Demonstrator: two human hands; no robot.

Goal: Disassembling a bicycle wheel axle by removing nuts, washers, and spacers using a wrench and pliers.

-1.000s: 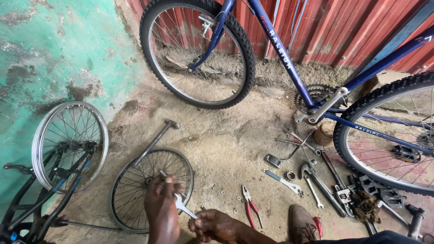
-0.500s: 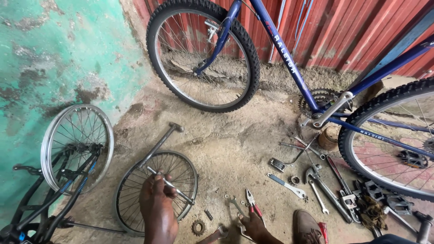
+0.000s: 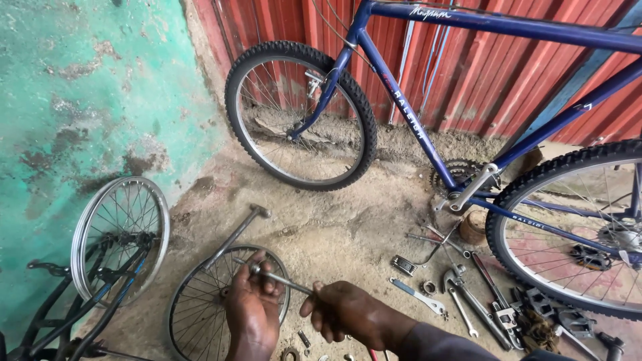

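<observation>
While both hands meet low in the near middle of the scene, they share one thin metal axle rod [image 3: 281, 279], which runs between them, slanting from upper left to lower right. The left hand [image 3: 253, 309] has its fingers curled shut around the rod's left part, just below the nut at its tip, and the right hand [image 3: 348, 311] is closed on the rod's right end, with the fingers folded under and the thumb on top. Directly beneath the left hand lies a small spoked wheel [image 3: 200, 314] flat on the sandy concrete floor [image 3: 334, 227], with a long-handled tool [image 3: 235, 234] resting across its far rim. Left of it, a bare silver rim [image 3: 120, 237] leans upright against a green painted wall [image 3: 87, 100], with a black bicycle frame [image 3: 73, 314] in front of it. A blue bicycle [image 3: 468, 87] stands along the far side against a red corrugated metal wall [image 3: 468, 67], its front wheel [image 3: 301, 115] to the left and its rear wheel [image 3: 568, 227] at the right edge. Near the right hand, spanners and other loose tools [image 3: 468, 301] lie scattered on the floor, among them a flat wrench [image 3: 420, 297] and, further right, a pedal [image 3: 565, 321]. A small toothed ring [image 3: 289, 353] sits at the near edge between the hands.
</observation>
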